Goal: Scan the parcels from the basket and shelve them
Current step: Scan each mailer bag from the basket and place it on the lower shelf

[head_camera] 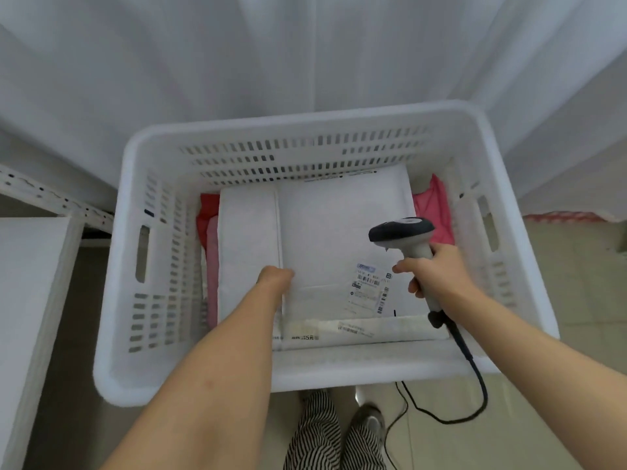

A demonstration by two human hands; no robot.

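Early stage, by the look of things: basket (115, 300) well stocked, nothing seen on the white shelf (30, 283) to the basket's left. Scanning of the top parcel apparently about to begin; shelving of all parcels outstanding.

Inside the basket: large white parcel (339, 232) lying flat on top, occupying most of the basket's middle and right. Long axis running from the basket's near wall towards its far wall. Shipping label (369, 293) face up at the parcel's near right corner, barcodes towards the scanner. Second white parcel (247, 239) alongside, nearer the basket's left wall, same orientation. Pink and red parcels (436, 212) showing beneath, at both side walls. Another white package (356, 329) lying crosswise along the basket's near wall.

Left hand (274, 276) down inside the basket at the large parcel's near left edge; fingers hidden under it, grip not determinable. Right hand (437, 269) wrapped round the handle of the scanner (402, 232), held above the basket's right half, head pointing left and down over the large parcel, just beyond the label. Scanner cable trailing over the basket's near rim to the floor.
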